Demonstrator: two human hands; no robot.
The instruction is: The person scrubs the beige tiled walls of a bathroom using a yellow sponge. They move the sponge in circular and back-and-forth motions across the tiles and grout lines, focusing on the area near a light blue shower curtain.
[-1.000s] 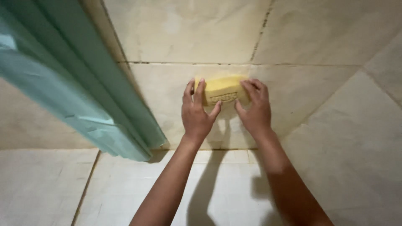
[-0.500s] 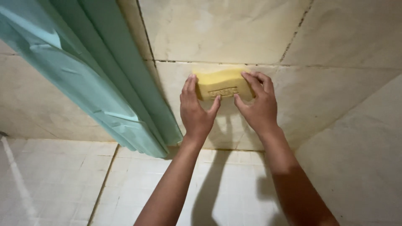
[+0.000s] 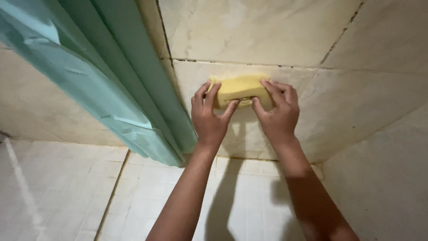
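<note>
Scrubbing step: left hand (image 3: 209, 119) and right hand (image 3: 277, 115) press yellow sponge (image 3: 239, 90) on wall tile (image 3: 356, 102), fingers gripping sponge ends. Teal curtain (image 3: 111, 80) left of sponge. Next calls for steady pressure along grout line (image 3: 196, 60) above sponge.

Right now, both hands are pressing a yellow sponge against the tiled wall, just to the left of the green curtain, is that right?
Not quite: in the head view the left hand and right hand press the yellow sponge against the tiled wall just to the right of the green curtain, not to its left.

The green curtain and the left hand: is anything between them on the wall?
Nothing: the head view shows only bare cream wall tile between the green curtain and left hand.
</note>
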